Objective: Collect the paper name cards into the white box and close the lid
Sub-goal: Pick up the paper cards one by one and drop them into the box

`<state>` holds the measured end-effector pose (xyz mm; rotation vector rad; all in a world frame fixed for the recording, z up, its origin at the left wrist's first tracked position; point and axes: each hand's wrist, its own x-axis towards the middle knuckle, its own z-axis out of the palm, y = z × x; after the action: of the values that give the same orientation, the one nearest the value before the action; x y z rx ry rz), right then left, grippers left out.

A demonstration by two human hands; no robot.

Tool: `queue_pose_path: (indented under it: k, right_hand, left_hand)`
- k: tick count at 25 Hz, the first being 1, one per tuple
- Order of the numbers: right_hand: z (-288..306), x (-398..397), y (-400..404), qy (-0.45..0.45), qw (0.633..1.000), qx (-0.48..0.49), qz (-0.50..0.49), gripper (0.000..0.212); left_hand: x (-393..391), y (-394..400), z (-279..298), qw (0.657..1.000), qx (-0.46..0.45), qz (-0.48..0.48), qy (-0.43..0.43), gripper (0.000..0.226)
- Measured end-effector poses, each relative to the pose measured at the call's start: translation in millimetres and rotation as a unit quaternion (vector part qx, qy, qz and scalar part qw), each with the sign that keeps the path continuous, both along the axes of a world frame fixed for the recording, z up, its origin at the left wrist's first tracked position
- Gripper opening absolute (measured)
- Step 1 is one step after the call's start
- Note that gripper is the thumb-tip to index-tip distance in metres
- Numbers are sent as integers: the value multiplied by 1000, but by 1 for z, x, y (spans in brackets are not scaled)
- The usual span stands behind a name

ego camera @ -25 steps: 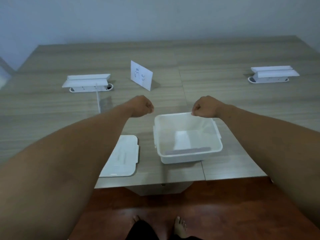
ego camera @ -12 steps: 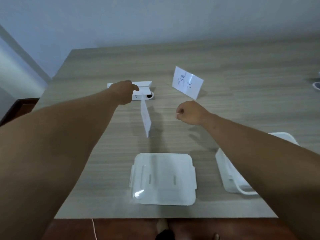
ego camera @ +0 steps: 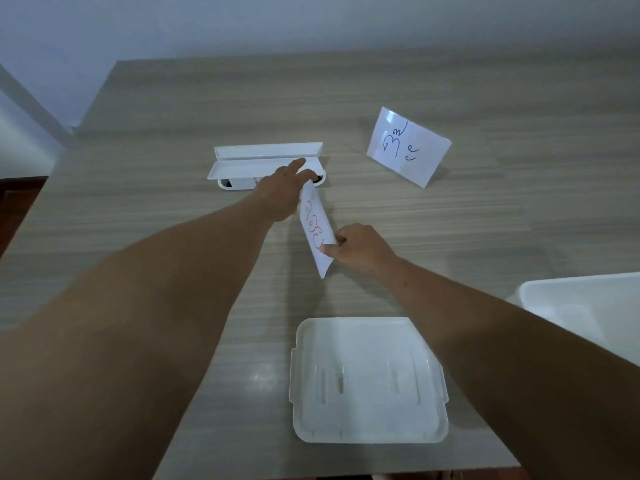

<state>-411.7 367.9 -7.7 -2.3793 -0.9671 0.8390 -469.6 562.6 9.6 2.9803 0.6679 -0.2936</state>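
From the head camera we look down on a wood-grain table (ego camera: 485,237). Our left hand (ego camera: 280,192) reaches far across it, fingers extended, pinching the far end of a name card with red writing (ego camera: 317,230). Our right hand (ego camera: 360,249) pinches the same card's near end between thumb and curled fingers; the remaining fingertips are tucked out of sight. The card stands tilted on edge between the two hands, its lower corner close to the table, though we cannot tell if it touches.

Just beyond the left hand sits a white holder (ego camera: 263,161), partly covered by the fingers; we cannot make out what it is. To the far right a second name card with dark writing (ego camera: 408,147) stands upright, well apart from the hands.

Near us the lid (ego camera: 367,382) lies flat on the table, its right edge hidden under the right forearm. The white box (ego camera: 581,306) is at the right, cut off by the frame and by the forearm, its contents unseen.
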Motion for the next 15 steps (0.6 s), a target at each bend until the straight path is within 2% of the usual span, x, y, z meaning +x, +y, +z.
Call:
queue_pose_path:
  k: [2, 5, 10, 15]
  right_hand:
    - [-6, -3, 5, -40, 998, 45, -21, 37]
    - [12, 13, -2, -78, 982, 141, -95, 28]
    - [79, 76, -51, -75, 965, 220, -125, 19]
    - [141, 137, -153, -12, 947, 280, -157, 17]
  left_hand:
    - [4, 2, -2, 999, 14, 2, -29, 42]
    - [2, 3, 9, 996, -6, 44, -72, 23]
    - [12, -35, 73, 963, -202, 81, -157, 29]
    - [51, -136, 148, 942, -277, 66, -176, 31]
